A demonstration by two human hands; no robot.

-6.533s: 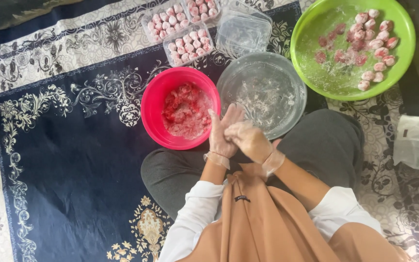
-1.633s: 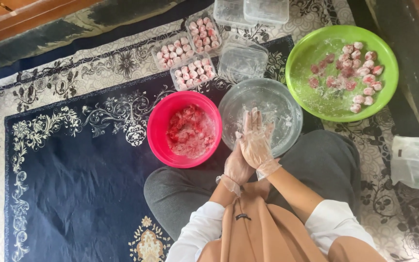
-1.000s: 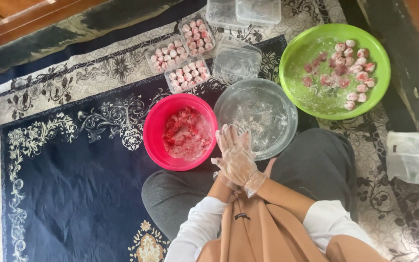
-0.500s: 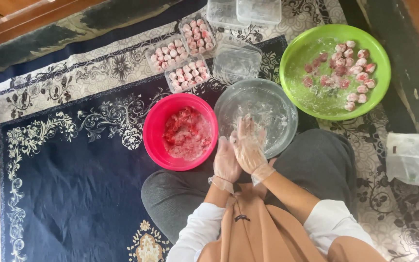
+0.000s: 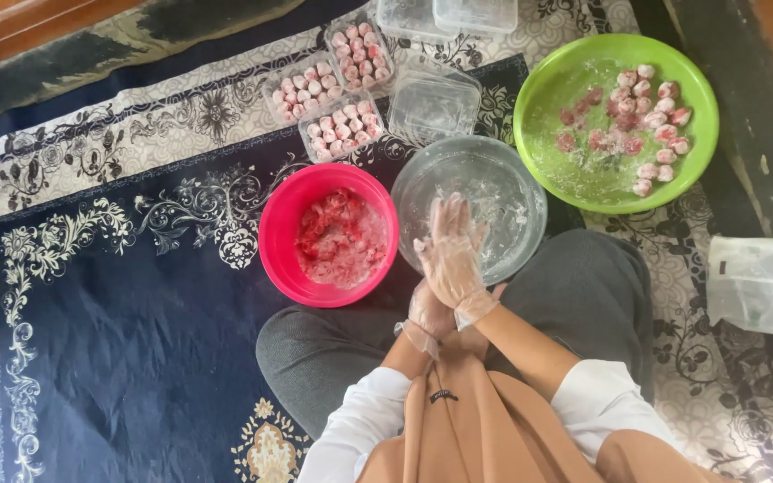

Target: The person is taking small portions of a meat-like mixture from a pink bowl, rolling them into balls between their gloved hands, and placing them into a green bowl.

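1. Head view: pink floured balls [image 5: 641,112] are held in the green basin [image 5: 558,72].
2. Only flour dust is seen in the clear bowl [image 5: 503,174]; over its near rim the gloved right hand [image 5: 451,255] is laid flat, fingers outstretched, upon the left hand [image 5: 428,313], whose grasp cannot be told.
3. Red floured dough [image 5: 342,237] is held in the pink bowl [image 5: 281,241].
4. Small balls are packed in three clear boxes [image 5: 340,125].

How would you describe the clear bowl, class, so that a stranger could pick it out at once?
Start at the dark blue patterned carpet. By the seated person's knees, three round vessels run in a row; the clear bowl is the middle one, between the pink bowl and the green basin. It alone is see-through, dusted with white, under the gloved right hand.
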